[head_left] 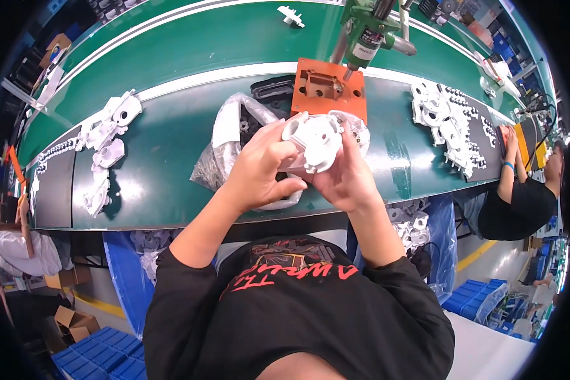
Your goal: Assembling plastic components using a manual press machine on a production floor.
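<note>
Housing (315, 141), white moulded plastic, held just below orange jig (329, 86): gripped by left hand (259, 170) and right hand (343, 177). Probably light, stiff, smooth; best taken by rim, away from thin tabs.

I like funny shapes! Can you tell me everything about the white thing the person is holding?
The white part looks like moulded plastic: roundish, with a hollow middle, ribs and small tabs sticking out around its edge. It is held up above the green table, tilted toward the camera. The left hand grips its left side and the right hand cups it from the right and below.
</note>
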`<state>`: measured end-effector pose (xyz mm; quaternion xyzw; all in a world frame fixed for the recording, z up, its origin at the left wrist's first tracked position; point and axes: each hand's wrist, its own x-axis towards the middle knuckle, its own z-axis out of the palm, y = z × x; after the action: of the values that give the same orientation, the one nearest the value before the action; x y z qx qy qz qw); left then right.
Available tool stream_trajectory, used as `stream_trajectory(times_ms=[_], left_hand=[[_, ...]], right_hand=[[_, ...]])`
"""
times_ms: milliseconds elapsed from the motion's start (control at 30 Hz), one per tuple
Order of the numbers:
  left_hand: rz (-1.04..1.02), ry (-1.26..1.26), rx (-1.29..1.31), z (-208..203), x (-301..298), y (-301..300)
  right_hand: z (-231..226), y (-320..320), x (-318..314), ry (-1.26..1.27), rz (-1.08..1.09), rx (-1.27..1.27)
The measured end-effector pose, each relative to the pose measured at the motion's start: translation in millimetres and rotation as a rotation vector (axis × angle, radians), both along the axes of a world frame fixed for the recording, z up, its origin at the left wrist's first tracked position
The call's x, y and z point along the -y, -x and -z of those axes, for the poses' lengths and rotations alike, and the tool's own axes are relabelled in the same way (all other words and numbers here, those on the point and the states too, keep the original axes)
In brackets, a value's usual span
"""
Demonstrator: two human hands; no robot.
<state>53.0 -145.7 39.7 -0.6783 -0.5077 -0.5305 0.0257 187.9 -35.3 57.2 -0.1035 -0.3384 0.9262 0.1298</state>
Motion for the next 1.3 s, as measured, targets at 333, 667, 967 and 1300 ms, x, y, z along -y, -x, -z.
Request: stream_trajectory(times_ms=[333, 667, 967, 1300], left_hand=[[-0.049, 0.082, 0.011, 8.0, 10.3, -1.5], [0.024, 0.045, -0.046, 15.4, 18.1, -4.2], [0.058, 0.041, 0.035, 24.4, 22.2, -10.4], [-0.062, 0.044, -0.13, 13.5, 23.0, -17.4]], right_hand=[[2.7, -4.3, 6.1, -0.024, -0.06, 0.011], [7.4, -8.1, 9.2, 0.21, -0.232, -0.006], [24.0, -11.5, 8.4, 0.093, -0.211, 0.0], [28.9, -15.3, 8.6, 0.259, -0.261, -0.135]])
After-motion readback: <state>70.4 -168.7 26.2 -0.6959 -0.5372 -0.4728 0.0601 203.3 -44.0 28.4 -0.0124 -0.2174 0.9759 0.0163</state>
